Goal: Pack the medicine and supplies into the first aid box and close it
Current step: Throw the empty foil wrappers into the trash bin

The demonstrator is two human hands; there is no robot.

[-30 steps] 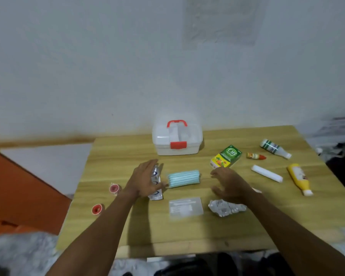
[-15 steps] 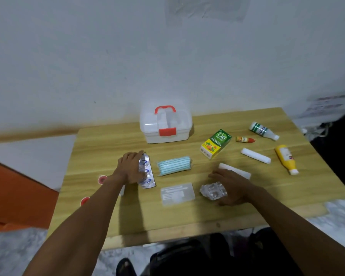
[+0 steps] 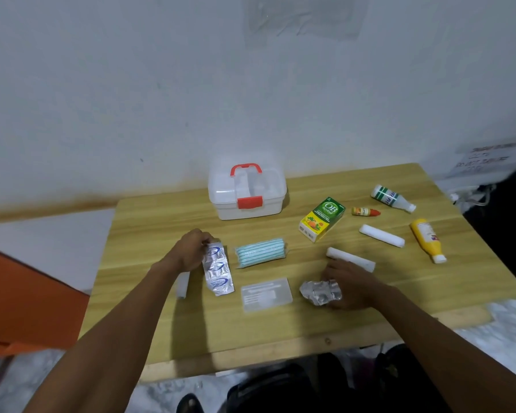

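The white first aid box (image 3: 248,201) with a red handle and latch stands shut at the table's back. My left hand (image 3: 191,250) pinches the top end of a silver blister strip (image 3: 218,271) that lies flat on the table. My right hand (image 3: 347,283) grips a crumpled foil pack (image 3: 320,292). Between the hands lie a striped pack of masks (image 3: 261,251) and a flat clear packet (image 3: 265,293). A white gauze roll (image 3: 352,257) lies just beyond my right hand.
On the wooden table (image 3: 280,332) to the right lie a green medicine carton (image 3: 322,217), a small orange dropper (image 3: 365,211), a green-white bottle (image 3: 392,198), another white roll (image 3: 382,235) and a yellow bottle (image 3: 428,239). A white tube (image 3: 183,284) lies under my left forearm.
My right hand dropped from hovering onto the foil pack and closed on it. My left hand slid to the blister strip's top end. The view tilted downward.
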